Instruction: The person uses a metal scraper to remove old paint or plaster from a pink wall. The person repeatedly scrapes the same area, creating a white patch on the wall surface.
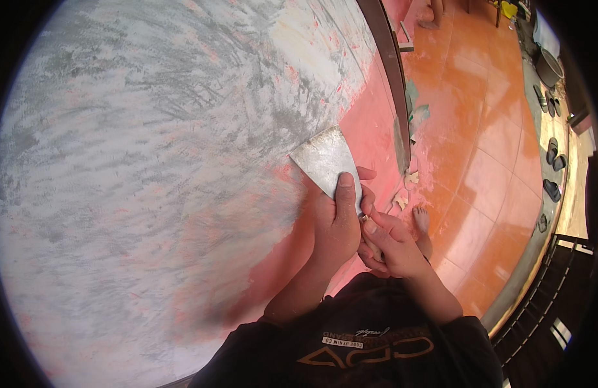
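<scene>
Both hands are on one wide metal scraper (325, 155) with a pale handle. My left hand (340, 223) grips the blade near its narrow end, thumb flat on the upper face. Closed around the handle is my right hand (393, 242), its thumb near the ferrule. The blade's broad edge lies at or just over the wall (158, 145), where mottled grey and white coating meets pink paint (372, 121); whether it touches cannot be told.
A dark brown frame edge (393, 72) runs down beside the wall. Flakes (401, 199) lie at its foot on the orange tiled floor (473, 136), near a bare foot (421, 220). Sandals (551, 150) and a grey basin (549, 68) stand along the right; another person's foot (429, 23) shows at top.
</scene>
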`<state>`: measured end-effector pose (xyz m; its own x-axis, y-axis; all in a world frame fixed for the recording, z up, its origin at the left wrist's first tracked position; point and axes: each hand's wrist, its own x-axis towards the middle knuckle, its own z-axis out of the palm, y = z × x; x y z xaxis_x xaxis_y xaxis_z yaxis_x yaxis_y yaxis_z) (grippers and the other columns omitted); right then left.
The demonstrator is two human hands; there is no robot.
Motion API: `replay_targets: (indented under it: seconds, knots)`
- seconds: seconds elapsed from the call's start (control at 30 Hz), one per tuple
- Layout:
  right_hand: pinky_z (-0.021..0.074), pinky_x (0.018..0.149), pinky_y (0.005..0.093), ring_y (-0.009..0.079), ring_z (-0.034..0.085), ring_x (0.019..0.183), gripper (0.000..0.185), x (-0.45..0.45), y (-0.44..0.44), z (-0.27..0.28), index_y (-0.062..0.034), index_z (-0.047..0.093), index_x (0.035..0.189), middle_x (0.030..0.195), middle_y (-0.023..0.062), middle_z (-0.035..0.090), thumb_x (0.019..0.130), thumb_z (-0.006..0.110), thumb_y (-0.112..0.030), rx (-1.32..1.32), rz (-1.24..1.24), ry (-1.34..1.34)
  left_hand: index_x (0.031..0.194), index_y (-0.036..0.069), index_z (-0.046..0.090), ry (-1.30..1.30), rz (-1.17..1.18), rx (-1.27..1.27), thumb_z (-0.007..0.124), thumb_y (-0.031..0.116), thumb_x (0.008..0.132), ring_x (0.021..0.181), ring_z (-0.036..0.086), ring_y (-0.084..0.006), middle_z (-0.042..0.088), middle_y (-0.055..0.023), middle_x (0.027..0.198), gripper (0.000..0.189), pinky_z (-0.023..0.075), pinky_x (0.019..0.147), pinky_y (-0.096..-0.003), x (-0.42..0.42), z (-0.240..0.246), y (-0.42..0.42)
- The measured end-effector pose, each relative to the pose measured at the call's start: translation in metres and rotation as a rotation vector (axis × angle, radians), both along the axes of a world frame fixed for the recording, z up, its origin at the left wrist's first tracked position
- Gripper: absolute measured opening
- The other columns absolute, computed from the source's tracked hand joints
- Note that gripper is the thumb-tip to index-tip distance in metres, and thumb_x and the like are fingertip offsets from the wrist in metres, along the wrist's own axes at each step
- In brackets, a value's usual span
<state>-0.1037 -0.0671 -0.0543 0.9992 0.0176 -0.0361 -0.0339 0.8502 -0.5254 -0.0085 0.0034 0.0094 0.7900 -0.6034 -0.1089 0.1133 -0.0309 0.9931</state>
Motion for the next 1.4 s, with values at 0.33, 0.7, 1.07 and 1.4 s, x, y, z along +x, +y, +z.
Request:
replay_targets:
  seconds: [0.33,0.7,1.07,1.4]
  knots:
    - [0.0266,0.039,0.0201,0.0044,0.034,0.043,0.026,-0.017,0.008,-0.023,-0.0068,0.051,0.095,0.062,-0.0023,0.042,0.107,0.040,-0.027,-0.070,0.064,0.104,0.109,-0.004,0.053,0.133,0.081,-0.048,0.033,0.026,0.108,0.059,0.050,-0.0115,0.050,-0.0039,0.067,0.036,0.0441,0.056,-0.0253,-0.015,-0.041,0.017]
    - [0.0249,0.038,0.0194,0.0038,0.033,0.042,0.026,-0.008,-0.002,-0.007,-0.0060,0.053,0.097,0.061,-0.0029,0.043,0.107,0.040,-0.026,-0.045,0.036,0.080,0.108,-0.004,0.052,0.031,0.037,-0.058,0.033,0.024,0.108,0.060,0.046,-0.0082,0.049,-0.0036,0.070,0.034,0.0433,0.056,-0.0227,-0.006,-0.027,0.005]
    - [0.0254,0.038,0.0202,0.0039,0.033,0.041,0.025,-0.010,-0.001,0.000,-0.0067,0.053,0.095,0.060,-0.0027,0.044,0.107,0.040,-0.025,-0.079,0.003,0.070,0.106,-0.003,0.053,0.082,0.058,-0.087,0.033,0.027,0.108,0.060,0.047,-0.0082,0.050,-0.0032,0.069,0.036,0.0429,0.057,-0.0221,-0.014,-0.021,0.005]
    - [0.0242,0.039,0.0201,0.0036,0.031,0.042,0.024,-0.008,0.004,-0.003,-0.0071,0.053,0.097,0.062,-0.0032,0.043,0.107,0.041,-0.026,-0.094,0.015,0.102,0.108,-0.002,0.054,0.105,0.021,-0.080,0.033,0.029,0.108,0.062,0.049,-0.0082,0.051,-0.0029,0.071,0.037,0.0434,0.057,-0.0223,-0.006,-0.025,0.011]
